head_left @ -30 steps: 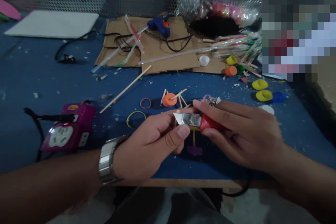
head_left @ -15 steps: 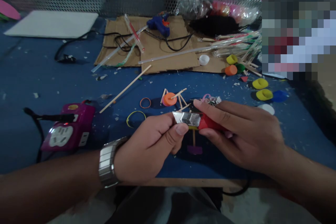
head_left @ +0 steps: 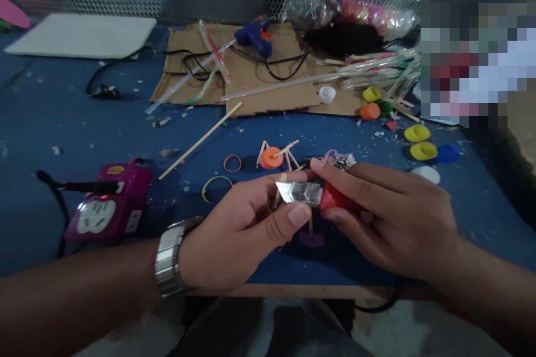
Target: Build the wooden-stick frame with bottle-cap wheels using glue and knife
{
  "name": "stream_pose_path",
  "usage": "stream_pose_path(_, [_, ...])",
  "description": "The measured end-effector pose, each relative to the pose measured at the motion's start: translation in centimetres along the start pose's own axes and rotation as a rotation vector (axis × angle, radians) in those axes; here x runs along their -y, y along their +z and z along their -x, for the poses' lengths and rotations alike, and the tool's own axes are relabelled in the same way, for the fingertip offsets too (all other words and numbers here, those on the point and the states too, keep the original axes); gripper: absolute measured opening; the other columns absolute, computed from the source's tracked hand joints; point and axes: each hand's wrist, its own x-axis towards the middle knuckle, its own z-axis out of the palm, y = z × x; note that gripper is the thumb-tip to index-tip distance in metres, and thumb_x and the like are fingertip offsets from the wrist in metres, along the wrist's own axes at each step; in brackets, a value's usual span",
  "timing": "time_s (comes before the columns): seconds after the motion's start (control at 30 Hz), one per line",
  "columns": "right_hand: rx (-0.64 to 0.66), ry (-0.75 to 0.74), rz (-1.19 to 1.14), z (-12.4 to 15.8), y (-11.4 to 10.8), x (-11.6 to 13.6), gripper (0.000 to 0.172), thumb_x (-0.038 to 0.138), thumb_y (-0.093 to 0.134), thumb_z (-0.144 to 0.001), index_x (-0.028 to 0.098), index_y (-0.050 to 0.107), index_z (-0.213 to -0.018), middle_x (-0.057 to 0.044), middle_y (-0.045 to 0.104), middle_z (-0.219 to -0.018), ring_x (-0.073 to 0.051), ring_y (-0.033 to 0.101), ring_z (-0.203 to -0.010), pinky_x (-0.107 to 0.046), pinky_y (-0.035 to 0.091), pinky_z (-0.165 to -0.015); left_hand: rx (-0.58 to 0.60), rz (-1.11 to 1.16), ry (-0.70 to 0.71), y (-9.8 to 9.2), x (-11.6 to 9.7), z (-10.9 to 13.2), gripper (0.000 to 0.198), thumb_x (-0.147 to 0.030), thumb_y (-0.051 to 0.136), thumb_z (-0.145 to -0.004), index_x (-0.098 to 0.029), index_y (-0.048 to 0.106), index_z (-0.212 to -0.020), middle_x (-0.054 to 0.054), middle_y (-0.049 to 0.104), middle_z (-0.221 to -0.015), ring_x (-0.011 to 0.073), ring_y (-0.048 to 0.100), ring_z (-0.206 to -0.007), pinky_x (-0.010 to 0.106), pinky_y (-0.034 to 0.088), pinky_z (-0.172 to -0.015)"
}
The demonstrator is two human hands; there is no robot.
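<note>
My right hand (head_left: 397,212) is closed round the red handle of a utility knife (head_left: 335,197). Its broad metal blade points left, lying across the fingers of my left hand (head_left: 230,234). That hand is curled, thumb beside the blade's lower edge, with a short wooden stick (head_left: 283,177) held behind the blade tip; part of the stick is hidden. Just beyond my hands stands an orange bottle cap (head_left: 271,158) with thin sticks around it. Below the blade, a purple piece (head_left: 311,239) on a thin stick shows.
A long wooden stick (head_left: 201,141) and a purple power socket (head_left: 109,201) lie to the left. Behind are cardboard (head_left: 268,83), a blue glue gun (head_left: 254,38) and several sticks. Yellow caps (head_left: 417,134) sit at the right. The table's front edge (head_left: 285,290) is close.
My left hand has opened slightly and its thumb has slid right along the blade. The short stick now shows behind the blade tip. The knife has shifted slightly right and down.
</note>
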Motion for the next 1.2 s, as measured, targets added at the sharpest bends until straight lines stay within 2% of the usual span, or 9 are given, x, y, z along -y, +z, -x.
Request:
stream_pose_path(0.17, [-0.001,-0.010,0.004,0.02,0.04,-0.02,0.044,0.041,0.057,-0.114,0.012,0.070,-0.145,-0.010,0.082,-0.104,-0.020,0.081,-0.091,-0.031,0.057,-0.067,-0.010,-0.080,-0.027,-0.43,0.45,0.35,0.049,-0.060,0.060,-0.111,-0.017,0.070,-0.132,-0.005,0.049,-0.072,0.0108,0.045,-0.064,0.027,0.042,-0.062])
stream_pose_path(0.33, [-0.016,-0.015,-0.002,0.14,0.03,0.01,0.043,0.041,0.058,-0.114,0.012,0.070,-0.144,-0.009,0.081,-0.104,-0.020,0.080,-0.092,-0.031,0.057,-0.069,0.003,-0.118,-0.007,-0.46,0.54,0.29,0.052,-0.063,0.057,-0.111,-0.016,0.065,-0.091,-0.004,0.049,-0.069,0.0102,0.046,-0.064,0.027,0.043,-0.063])
stream_pose_path(0.47, [-0.017,-0.012,-0.005,0.16,0.17,0.03,0.043,0.040,0.060,-0.113,0.013,0.069,-0.146,-0.008,0.079,-0.101,-0.019,0.078,-0.086,-0.031,0.056,-0.066,0.040,-0.065,-0.027,-0.32,0.38,0.17,0.048,-0.064,0.057,-0.111,-0.017,0.066,-0.100,-0.006,0.048,-0.070,0.0098,0.042,-0.063,0.027,0.041,-0.063])
stream_pose_path(0.67, [-0.027,-0.004,0.005,0.11,0.13,0.17,0.041,0.037,0.063,-0.112,0.014,0.069,-0.145,-0.007,0.080,-0.101,-0.018,0.076,-0.080,-0.031,0.055,-0.066,0.003,-0.122,-0.030,-0.40,0.54,0.21,0.061,-0.062,0.053,-0.113,-0.019,0.053,-0.070,-0.003,0.050,-0.068,0.0114,0.047,-0.065,0.029,0.045,-0.067])
stream_pose_path(0.8, [-0.021,0.005,0.006,0.16,0.13,0.25,0.041,0.036,0.063,-0.112,0.015,0.069,-0.145,-0.007,0.080,-0.101,-0.018,0.077,-0.083,-0.031,0.055,-0.066,-0.013,-0.177,-0.013,-0.41,0.46,0.30,0.059,-0.061,0.051,-0.114,-0.019,0.056,-0.073,-0.003,0.050,-0.067,0.0120,0.048,-0.065,0.029,0.046,-0.068])
stream_pose_path(0.93, [-0.019,0.001,0.009,0.23,0.17,0.25,0.041,0.037,0.063,-0.112,0.015,0.068,-0.147,-0.007,0.081,-0.103,-0.019,0.078,-0.086,-0.031,0.056,-0.068,-0.001,-0.219,-0.005,-0.40,0.20,0.28,0.046,-0.060,0.052,-0.114,-0.018,0.067,-0.102,-0.005,0.049,-0.070,0.0121,0.047,-0.064,0.027,0.044,-0.063])
stream_pose_path(0.97, [-0.018,0.000,0.013,0.24,0.17,0.25,0.041,0.037,0.063,-0.112,0.015,0.068,-0.146,-0.008,0.081,-0.103,-0.019,0.078,-0.087,-0.032,0.056,-0.069,-0.003,-0.236,0.003,-0.41,0.14,0.27,0.046,-0.060,0.051,-0.114,-0.018,0.066,-0.102,-0.005,0.049,-0.070,0.0120,0.046,-0.064,0.026,0.043,-0.062])
stream_pose_path(1.1, [-0.022,-0.006,0.037,0.26,0.11,0.24,0.041,0.038,0.062,-0.113,0.016,0.067,-0.147,-0.007,0.082,-0.101,-0.020,0.079,-0.087,-0.033,0.054,-0.068,-0.036,-0.328,0.042,-0.48,0.02,0.26,0.055,-0.059,0.046,-0.116,-0.019,0.056,-0.078,-0.003,0.051,-0.068,0.0113,0.048,-0.063,0.025,0.045,-0.062])
stream_pose_path(1.2, [-0.017,-0.008,0.036,0.29,0.06,0.25,0.041,0.038,0.060,-0.113,0.016,0.067,-0.147,-0.006,0.081,-0.098,-0.019,0.077,-0.083,-0.032,0.054,-0.066,-0.058,-0.440,0.080,-0.50,-0.07,0.17,0.054,-0.051,0.046,-0.117,-0.020,0.053,-0.073,-0.003,0.056,-0.067,0.0109,0.050,-0.062,0.024,0.044,-0.059])
